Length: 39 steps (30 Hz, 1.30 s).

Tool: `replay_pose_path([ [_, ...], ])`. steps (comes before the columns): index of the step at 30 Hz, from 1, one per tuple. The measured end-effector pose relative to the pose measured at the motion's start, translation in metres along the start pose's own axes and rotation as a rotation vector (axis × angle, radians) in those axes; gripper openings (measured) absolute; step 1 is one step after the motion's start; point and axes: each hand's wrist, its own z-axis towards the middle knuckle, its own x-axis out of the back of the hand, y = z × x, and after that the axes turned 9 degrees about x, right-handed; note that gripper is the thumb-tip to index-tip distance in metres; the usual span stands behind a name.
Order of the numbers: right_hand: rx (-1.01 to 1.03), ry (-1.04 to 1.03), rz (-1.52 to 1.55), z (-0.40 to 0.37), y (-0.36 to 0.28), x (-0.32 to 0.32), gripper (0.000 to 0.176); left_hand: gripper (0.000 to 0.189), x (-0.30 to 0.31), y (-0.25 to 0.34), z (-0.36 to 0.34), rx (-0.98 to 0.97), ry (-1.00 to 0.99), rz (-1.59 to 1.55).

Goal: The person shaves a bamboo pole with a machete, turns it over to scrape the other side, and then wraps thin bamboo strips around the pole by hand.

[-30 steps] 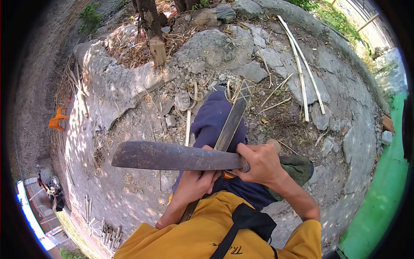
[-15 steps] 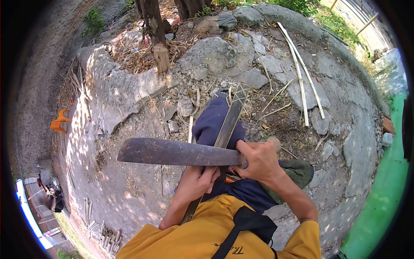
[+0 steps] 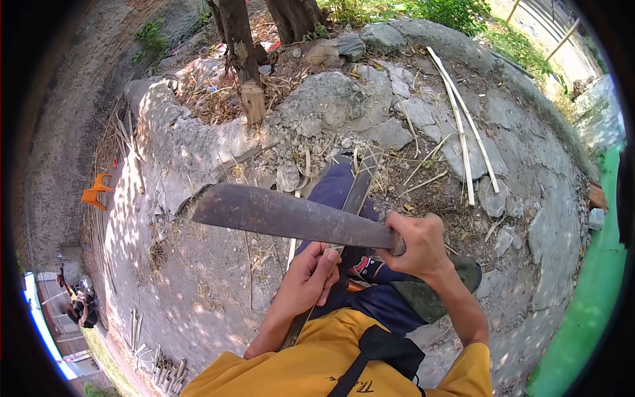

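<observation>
Right hand [image 3: 420, 248] closed on the handle of a machete [image 3: 291, 215], blade raised over a bamboo strip [image 3: 362, 182] that the left hand [image 3: 311, 281] grips across the knee [image 3: 334, 192]. A glancing stroke could slide down into the left hand or knee.

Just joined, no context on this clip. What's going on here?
A person in a yellow shirt sits outdoors on broken concrete and works a bamboo strip with a machete. The right hand grips the machete's handle, and the blade lies crosswise over the strip. The left hand holds the strip, which runs along the person's leg. Whether the blade touches the strip is unclear. Pale split strips lie on the ground ahead.
</observation>
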Motion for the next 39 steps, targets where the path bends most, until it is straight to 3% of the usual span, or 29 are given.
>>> replay_pose_path([
  [7, -0.008, -0.198, -0.04, -0.006, 0.004, -0.016, 0.042, 0.034, -0.004, 0.001, 0.001, 0.007, 0.031, 0.116],
  [13, -0.094, -0.108, -0.061, 0.02, 0.031, -0.009, 0.038, 0.026, -0.004, 0.0, 0.003, -0.024, 0.025, 0.077],
  [15, -0.035, -0.017, -0.072, 0.033, 0.045, -0.009, 0.035, 0.023, -0.003, 0.003, 0.004, -0.051, 0.018, 0.088],
  [17, -0.132, -0.031, -0.212, 0.06, 0.058, 0.003, 0.032, 0.024, -0.003, 0.005, 0.001, -0.054, 0.083, 0.08],
  [19, -0.278, 0.178, -0.156, 0.095, 0.116, 0.019, 0.032, 0.025, -0.007, -0.005, -0.014, -0.045, 0.007, 0.086],
  [22, -0.354, 0.39, -0.191, 0.103, 0.164, 0.042, 0.035, 0.025, 0.008, -0.004, -0.02, -0.1, 0.082, 0.075],
  [25, -0.401, 0.472, -0.102, 0.069, 0.178, 0.03, 0.035, 0.024, 0.029, 0.009, -0.025, -0.153, 0.168, 0.078],
  [27, -0.489, 0.434, -0.142, 0.034, 0.196, 0.002, 0.034, 0.023, 0.041, 0.027, -0.028, -0.152, 0.063, 0.257],
  [29, -0.597, 0.4, -0.069, -0.009, 0.204, -0.034, 0.032, 0.021, 0.057, 0.049, -0.033, -0.203, 0.087, 0.306],
  [35, -1.101, 0.235, -0.012, -0.143, 0.249, -0.171, 0.04, 0.024, 0.141, 0.114, -0.012, -0.193, 0.146, 0.74],
  [37, -1.192, 0.183, -0.074, -0.165, 0.252, -0.191, 0.043, 0.032, 0.172, 0.121, 0.016, -0.294, 0.232, 0.87],
  [39, -1.157, 0.128, -0.093, -0.172, 0.258, -0.194, 0.046, 0.044, 0.192, 0.128, 0.036, -0.65, 0.361, 1.099],
])
